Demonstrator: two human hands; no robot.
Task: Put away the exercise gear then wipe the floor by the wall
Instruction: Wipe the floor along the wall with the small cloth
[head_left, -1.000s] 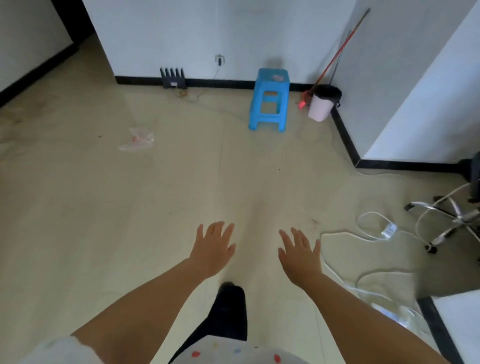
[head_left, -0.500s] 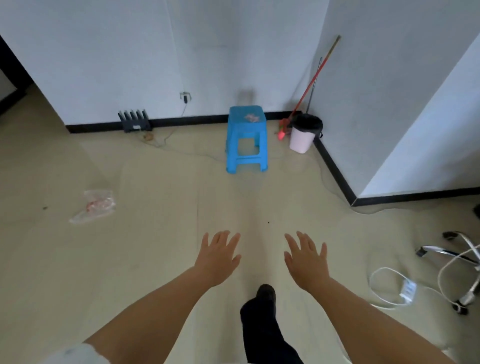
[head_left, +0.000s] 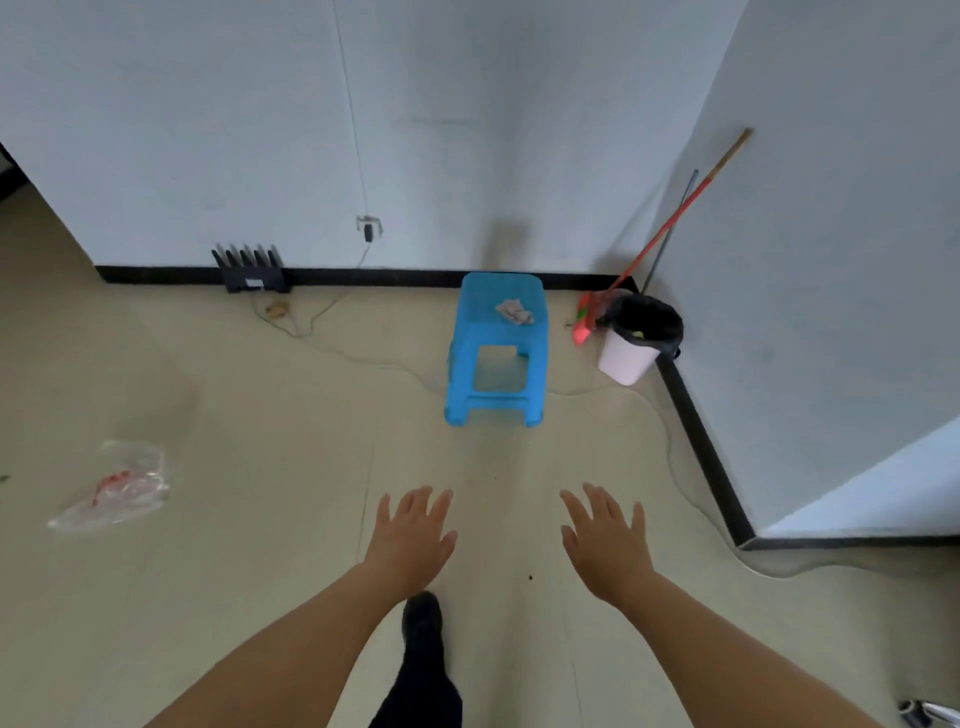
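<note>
Both hands, left hand (head_left: 413, 540) and right hand (head_left: 605, 545), stay spread and empty; the blue stool (head_left: 497, 348) carrying a rag (head_left: 514, 312) is nearer: approach under way, wiping not begun

One head-worn view, looking forward and down from standing height, faces the blue stool (head_left: 496, 345) set against the far wall. Both forearms reach in from the bottom edge, well short of the stool; the corner lies right of it.
</note>
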